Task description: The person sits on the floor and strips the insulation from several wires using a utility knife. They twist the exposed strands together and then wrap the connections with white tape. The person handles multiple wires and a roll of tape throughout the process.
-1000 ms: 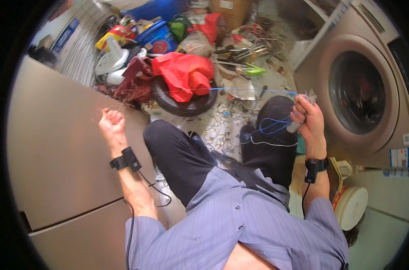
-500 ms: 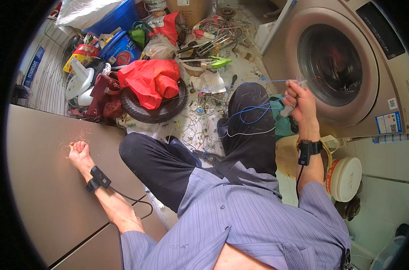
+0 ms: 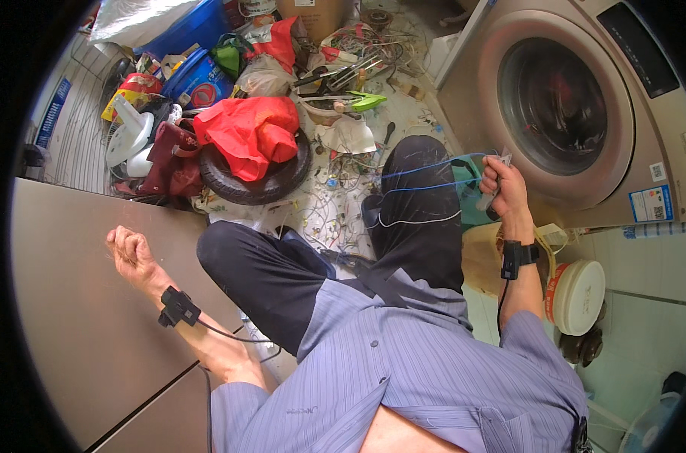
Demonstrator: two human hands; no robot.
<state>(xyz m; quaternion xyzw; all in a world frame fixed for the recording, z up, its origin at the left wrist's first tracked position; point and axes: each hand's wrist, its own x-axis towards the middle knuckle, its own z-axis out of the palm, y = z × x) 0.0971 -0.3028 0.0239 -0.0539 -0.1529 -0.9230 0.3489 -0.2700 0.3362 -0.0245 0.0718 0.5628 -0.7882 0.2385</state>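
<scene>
My right hand (image 3: 505,189) is closed at the right, in front of the washing machine, around a translucent plastic piece (image 3: 485,201) whose ends stick out of the fist. A thin blue wire (image 3: 426,187) runs from this hand in loose loops across my right knee. Below it a white wire (image 3: 418,223) crosses the same leg. Over at the left, my left hand (image 3: 134,258) is curled closed above the flat brownish panel (image 3: 71,317). Its fingers hide whatever they may hold; fine hair-like strands seem to show at the palm.
A washing machine (image 3: 622,189) stands at the right, with a white lidded bucket (image 3: 581,298) below it. Ahead lie a black tyre (image 3: 233,189) under a red bag (image 3: 245,128), a blue tub (image 3: 207,79), tools with green handles (image 3: 367,101) and tangled wires (image 3: 366,45).
My left hand has turned and bent at the wrist; the fine strands fanned out above it are no longer visible there. The blue wire, stretched leftward before, now hangs slack near my right hand.
</scene>
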